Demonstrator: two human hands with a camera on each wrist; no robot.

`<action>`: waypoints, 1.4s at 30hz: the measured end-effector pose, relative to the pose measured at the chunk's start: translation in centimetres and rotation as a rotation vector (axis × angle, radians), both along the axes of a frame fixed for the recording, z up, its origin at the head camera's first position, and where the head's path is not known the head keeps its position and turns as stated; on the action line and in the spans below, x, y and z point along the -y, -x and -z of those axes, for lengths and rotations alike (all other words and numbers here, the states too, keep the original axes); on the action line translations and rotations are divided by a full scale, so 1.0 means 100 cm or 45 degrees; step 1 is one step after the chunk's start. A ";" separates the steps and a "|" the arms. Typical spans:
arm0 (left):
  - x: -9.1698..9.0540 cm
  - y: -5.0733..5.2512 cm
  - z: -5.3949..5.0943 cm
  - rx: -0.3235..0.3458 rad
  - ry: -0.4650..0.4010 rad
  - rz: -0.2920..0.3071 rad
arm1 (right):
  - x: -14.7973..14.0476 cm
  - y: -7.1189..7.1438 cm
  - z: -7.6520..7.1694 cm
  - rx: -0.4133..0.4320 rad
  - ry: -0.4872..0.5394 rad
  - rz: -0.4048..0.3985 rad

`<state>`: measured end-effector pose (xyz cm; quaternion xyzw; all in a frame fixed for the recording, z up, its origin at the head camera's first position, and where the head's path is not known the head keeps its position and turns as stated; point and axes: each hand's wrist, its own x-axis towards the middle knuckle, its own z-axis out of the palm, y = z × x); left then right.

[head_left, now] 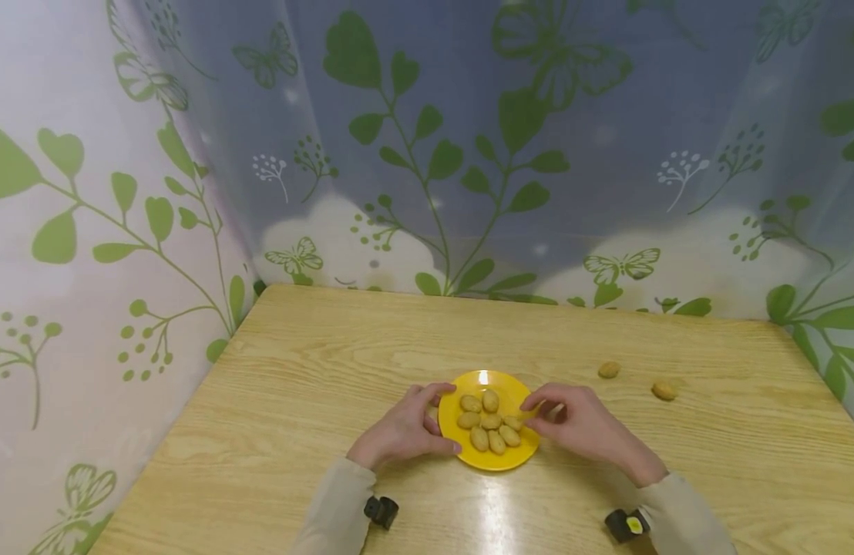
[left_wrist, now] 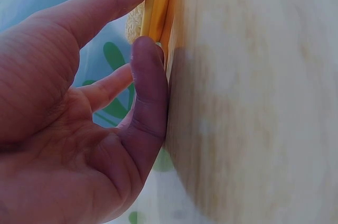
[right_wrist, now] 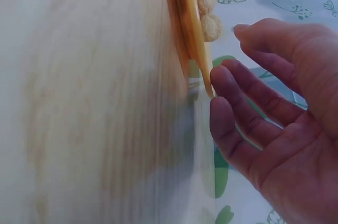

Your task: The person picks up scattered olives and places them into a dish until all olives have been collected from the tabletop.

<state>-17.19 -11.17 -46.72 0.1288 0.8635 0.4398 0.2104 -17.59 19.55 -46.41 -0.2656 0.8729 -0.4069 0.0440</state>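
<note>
A shallow yellow plate (head_left: 484,459) lies on the table with several tan, rough-shelled, walnut-like nuts (head_left: 491,422) grouped in its middle. My left hand (head_left: 402,430) grips the plate's left rim, thumb at the near side and forefinger at the far side. Over the right rim is my right hand (head_left: 573,420), its fingertips beside the rightmost nut. In the right wrist view, thumb and fingers are loosely bent and apart with nothing between them, and the lower fingertips (right_wrist: 222,110) are at the plate's edge. The left wrist view shows the plate's edge (left_wrist: 158,7) and the curled little finger.
Two more nuts lie on the wooden table (head_left: 295,385) to the right: one farther back (head_left: 609,370), another nut (head_left: 664,391) nearer the right side. A curtain (head_left: 434,193) with leaf and butterfly prints borders the table at the back and left.
</note>
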 end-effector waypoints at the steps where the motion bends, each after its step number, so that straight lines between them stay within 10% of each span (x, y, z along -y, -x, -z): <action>1: 0.000 0.000 0.000 0.000 -0.001 0.000 | -0.001 0.000 -0.001 -0.006 -0.002 0.009; 42: 0.000 -0.001 0.000 0.006 -0.007 -0.009 | -0.090 -0.003 -0.007 -0.145 -0.064 0.418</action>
